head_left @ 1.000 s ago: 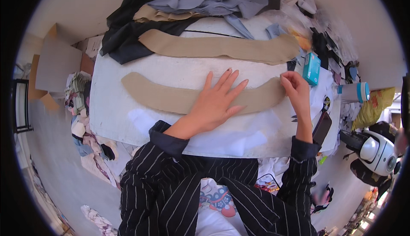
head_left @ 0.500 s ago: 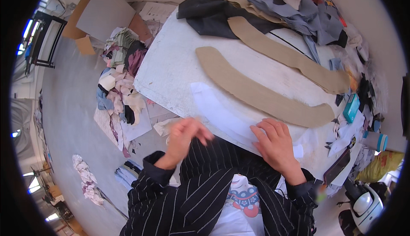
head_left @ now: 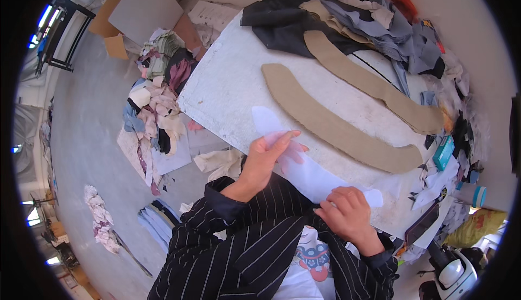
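Note:
A thin, white, see-through curved strip [head_left: 312,176] lies along the table's near edge. Its left part is pinched in my left hand [head_left: 266,161], with the thumb on top and the fingers showing through from beneath. Curled fingers of my right hand [head_left: 347,213] close on the near edge of the strip toward its right end. Just beyond it lies a curved tan fabric piece [head_left: 336,123], layered at its edge. A second curved tan piece [head_left: 369,83] rests farther back, one end beside dark cloth.
Black and grey-blue cloth [head_left: 391,39] is heaped at the back of the white table [head_left: 217,91]. A teal box [head_left: 443,153], a dark phone-like slab [head_left: 422,223] and scraps sit at the right. Fabric scraps [head_left: 157,110] and a cardboard box [head_left: 116,45] are left of the table.
My left hand has come down from above the table edge and taken hold of the white strip. My right hand has moved nearer to me and its fingers have curled. The view has shifted slightly.

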Available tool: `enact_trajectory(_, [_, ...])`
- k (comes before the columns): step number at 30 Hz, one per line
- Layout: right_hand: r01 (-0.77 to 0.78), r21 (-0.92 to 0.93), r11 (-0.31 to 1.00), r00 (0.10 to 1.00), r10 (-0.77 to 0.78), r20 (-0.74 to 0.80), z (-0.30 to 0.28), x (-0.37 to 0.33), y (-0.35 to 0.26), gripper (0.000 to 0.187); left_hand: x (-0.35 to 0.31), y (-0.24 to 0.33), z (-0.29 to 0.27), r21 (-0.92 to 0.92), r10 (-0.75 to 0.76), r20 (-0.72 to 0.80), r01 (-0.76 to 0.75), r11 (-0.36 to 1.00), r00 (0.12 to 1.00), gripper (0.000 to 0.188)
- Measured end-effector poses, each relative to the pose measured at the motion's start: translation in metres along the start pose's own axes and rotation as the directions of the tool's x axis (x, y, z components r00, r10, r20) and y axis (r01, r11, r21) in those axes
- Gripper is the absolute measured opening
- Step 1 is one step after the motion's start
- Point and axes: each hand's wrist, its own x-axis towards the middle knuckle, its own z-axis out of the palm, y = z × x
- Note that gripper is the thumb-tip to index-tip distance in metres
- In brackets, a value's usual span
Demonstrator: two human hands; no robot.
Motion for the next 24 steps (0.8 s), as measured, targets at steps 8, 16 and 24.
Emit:
enact_trajectory(8, [-0.183, 0.714, 0.676, 0.962, 0.274, -0.013, 0.002, 0.071, 0.037, 0.071, -0.013, 0.036, 0.018, 0.582, 0.604, 0.304, -0.646, 0.495, 0.737, 0.02])
enact_trajectory(16, [-0.506, 0.789, 0.349, 0.853, 0.335, 0.399, -0.022, 0.039, 0.06, 0.033, -0.013, 0.05, 0.007, 0.225, 0.485, -0.064, -0.46, 0.859, 0.872, 0.032])
enact_trajectory(24, [-0.718, 0.423, 0.553, 0.696, 0.563, 0.445, -0.101, -0.072, 0.063, 0.034, 0.017, 0.058, -0.003, 0.012, 0.331, -0.19, -0.335, 0.942, 0.924, 0.039])
